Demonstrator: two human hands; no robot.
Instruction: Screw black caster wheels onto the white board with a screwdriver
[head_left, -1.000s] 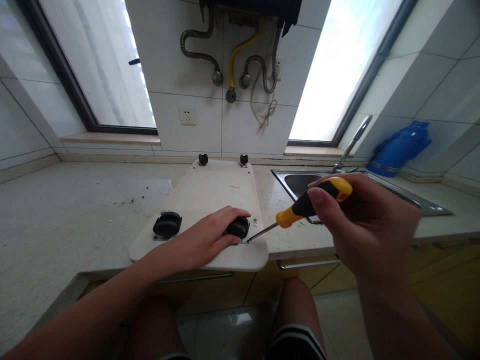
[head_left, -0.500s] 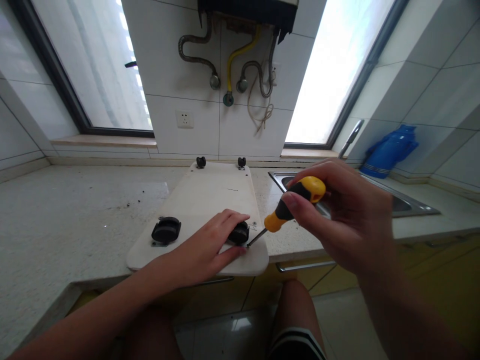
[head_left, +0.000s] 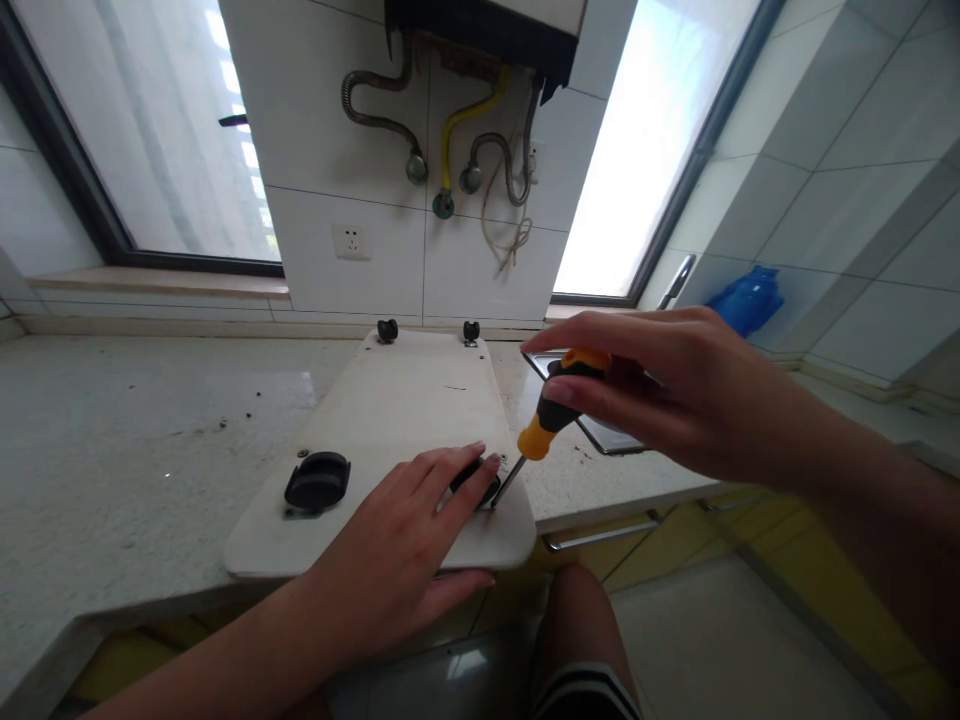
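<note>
A white board [head_left: 420, 415] lies on the counter with black casters at its corners. My right hand [head_left: 660, 385] is wrapped around the handle of a yellow and black screwdriver [head_left: 545, 412]. The tool slants down, its tip beside the near right caster [head_left: 466, 474]. My left hand [head_left: 409, 530] rests with stretched fingers over that caster and partly hides it. The left thumb is apart from them, by the board's front edge. At the near left corner sits another caster [head_left: 317, 482]. Two smaller-looking casters stand at the far end, left [head_left: 387, 331] and right [head_left: 471, 331].
The speckled counter [head_left: 150, 450] carries a few dark crumbs to the left. A metal sink [head_left: 611, 438] lies to the right, partly behind my right hand, with a blue jug-like container [head_left: 750, 300] beyond. Drawer handles [head_left: 600, 535] project below the counter edge.
My left thumb has dropped from beside the screwdriver tip to the board's front edge. My right hand has shifted its hold, with the screwdriver now steeper. The view has turned slightly.
</note>
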